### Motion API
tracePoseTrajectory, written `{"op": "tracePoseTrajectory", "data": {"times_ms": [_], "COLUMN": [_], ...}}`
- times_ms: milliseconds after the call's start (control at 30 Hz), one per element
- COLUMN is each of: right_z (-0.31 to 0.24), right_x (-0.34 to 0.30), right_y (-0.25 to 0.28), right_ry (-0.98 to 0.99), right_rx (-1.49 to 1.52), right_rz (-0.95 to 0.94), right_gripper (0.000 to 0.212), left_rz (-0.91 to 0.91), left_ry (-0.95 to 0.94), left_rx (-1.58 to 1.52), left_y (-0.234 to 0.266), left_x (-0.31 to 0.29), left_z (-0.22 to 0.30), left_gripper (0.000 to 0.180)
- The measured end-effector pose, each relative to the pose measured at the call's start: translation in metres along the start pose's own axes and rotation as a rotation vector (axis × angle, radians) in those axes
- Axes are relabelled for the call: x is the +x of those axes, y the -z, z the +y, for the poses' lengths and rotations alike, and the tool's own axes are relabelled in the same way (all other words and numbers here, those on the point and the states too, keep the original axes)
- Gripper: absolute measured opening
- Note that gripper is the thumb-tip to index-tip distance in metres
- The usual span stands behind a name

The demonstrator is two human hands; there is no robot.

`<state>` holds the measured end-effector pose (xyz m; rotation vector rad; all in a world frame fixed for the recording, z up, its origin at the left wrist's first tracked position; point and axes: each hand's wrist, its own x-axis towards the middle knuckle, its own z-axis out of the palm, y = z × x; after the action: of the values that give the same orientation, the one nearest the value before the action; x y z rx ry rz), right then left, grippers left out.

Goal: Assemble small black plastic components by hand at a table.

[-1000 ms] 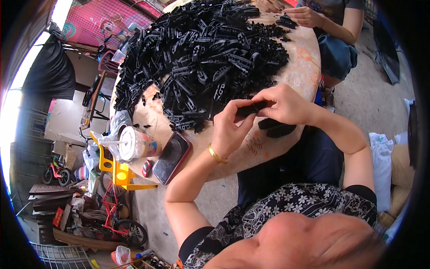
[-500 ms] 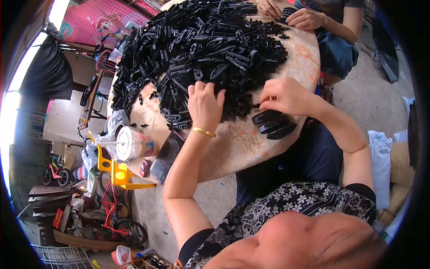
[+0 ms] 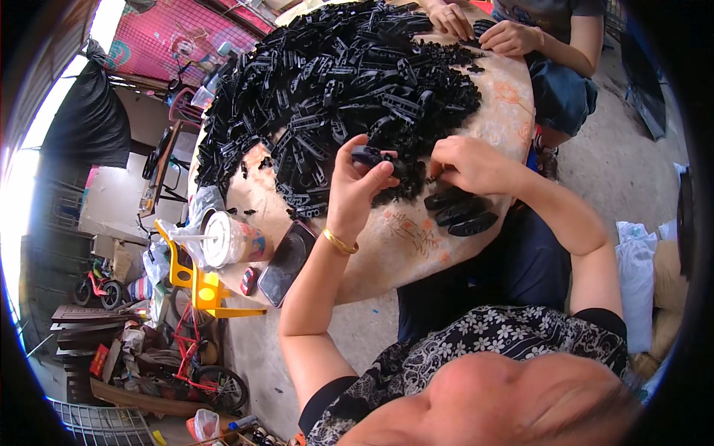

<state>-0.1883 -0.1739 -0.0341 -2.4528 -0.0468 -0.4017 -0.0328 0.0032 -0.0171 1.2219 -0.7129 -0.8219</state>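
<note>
My left hand (image 3: 354, 187) is raised at the near edge of a big heap of black plastic parts (image 3: 327, 82). Between its thumb and fingers it grips a long black plastic part (image 3: 378, 159). To the right, my right hand (image 3: 470, 166) has its fingertips pinched together over the small black pieces at the heap's edge; what they hold, if anything, is too small to make out. Just below that hand, several long, rounded black parts (image 3: 462, 212) lie side by side on the round patterned table (image 3: 394, 260).
A lidded drink cup with a straw (image 3: 223, 239), a dark phone (image 3: 288, 262) and a small red object (image 3: 249, 280) sit at the table's left edge. A yellow chair (image 3: 195, 286) stands beside them. Across the table, another person's hands (image 3: 509, 36) work on black parts.
My left hand has lifted from the heap and turned, now with a long black plastic part in its grip. My right hand stays by the row of parts, its fingers shifted slightly.
</note>
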Motion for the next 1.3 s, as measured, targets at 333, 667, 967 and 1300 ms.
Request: {"op": "tracePoseTrajectory", "data": {"times_ms": [333, 667, 967, 1300], "right_z": [-0.023, -0.020, -0.035, -0.033], "right_x": [0.002, 0.012, 0.006, 0.006], "right_y": [-0.001, -0.019, -0.011, -0.001], "right_ry": [0.087, 0.283, -0.049, 0.490], "right_rx": [0.429, 0.121, 0.581, -0.001], "right_rz": [0.404, 0.544, 0.470, 0.427], "right_gripper": [0.016, 0.014, 0.013, 0.016], "left_rz": [-0.117, -0.052, -0.034, -0.270], "left_ry": [0.100, 0.096, 0.122, 0.398], "left_rx": [-0.015, -0.032, -0.217, -0.193], "left_y": [-0.011, -0.015, -0.016, -0.010], "left_x": [-0.008, -0.010, -0.009, -0.011], "left_z": [-0.015, -0.016, -0.015, -0.004], "left_gripper": [0.036, 0.035, 0.030, 0.030]}}
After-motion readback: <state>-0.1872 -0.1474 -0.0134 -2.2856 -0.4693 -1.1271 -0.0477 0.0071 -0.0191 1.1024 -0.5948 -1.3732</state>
